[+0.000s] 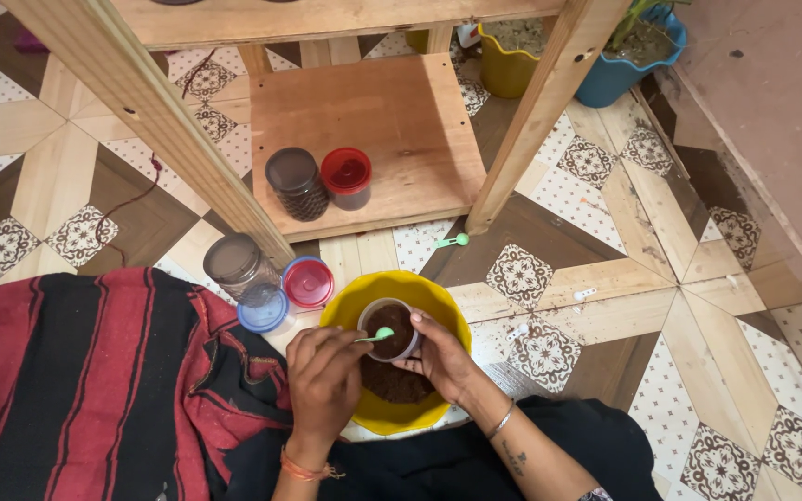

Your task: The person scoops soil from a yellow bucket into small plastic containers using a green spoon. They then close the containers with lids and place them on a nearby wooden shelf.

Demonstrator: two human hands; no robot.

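A yellow bowl point(364, 306) with dark brown powder in its bottom sits on the patterned floor in front of me. Over the bowl my right hand point(445, 360) grips a small clear cup point(388, 327) that is partly filled with the same dark powder. My left hand point(322, 380) pinches a small light-green spoon point(378, 336), its tip resting at the cup's mouth. An orange band is on my left wrist and a thin metal bangle on my right.
Left of the bowl stand a clear jar point(234, 263), a blue-lidded tub point(263, 308) and a red-lidded tub point(308, 282). A wooden shelf point(392, 130) holds a dark jar point(295, 182) and a red-lidded jar point(346, 176). Another green spoon point(454, 241) lies on the floor. A striped cloth point(85, 380) covers the left.
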